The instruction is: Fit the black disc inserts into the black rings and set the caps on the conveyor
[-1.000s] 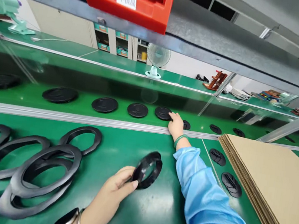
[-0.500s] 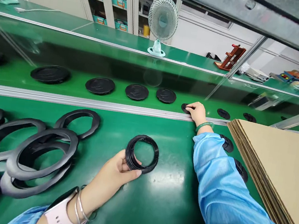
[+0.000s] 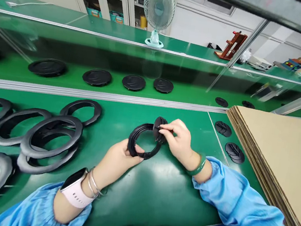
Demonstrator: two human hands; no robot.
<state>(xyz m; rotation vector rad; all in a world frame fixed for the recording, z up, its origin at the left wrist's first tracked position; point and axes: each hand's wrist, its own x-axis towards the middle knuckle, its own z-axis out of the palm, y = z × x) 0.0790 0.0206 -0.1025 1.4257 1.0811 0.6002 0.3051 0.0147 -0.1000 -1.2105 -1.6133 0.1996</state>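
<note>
Since the previous frame, the right hand point(image 3: 177, 141) has come back from the far belt and is now working over the near bench point(image 3: 160, 201), pinching a black disc point(image 3: 160, 124) between thumb and fingers in a narrow grip. The disc is standing tilted, nearly edge-on, against the upper right of a black ring point(image 3: 134, 140). The left hand point(image 3: 119, 163) is cupping the ring's lower left side in a firm, wide hold, and the ring is being held just above the bench, roughly midway along it. Whether the disc is seating in the ring cannot be confirmed from this view, since the fingers are hiding the contact. The two parts are now being brought together, rather than handled separately. Further black rings point(image 3: 50, 137) are lying in an overlapping group towards the bench's left end. Two black discs point(image 3: 228, 138) are resting near the right end, beside a stack of cardboard sheets point(image 3: 271, 157). A row of larger black discs point(image 3: 97, 77) is sitting on the far belt.
</note>
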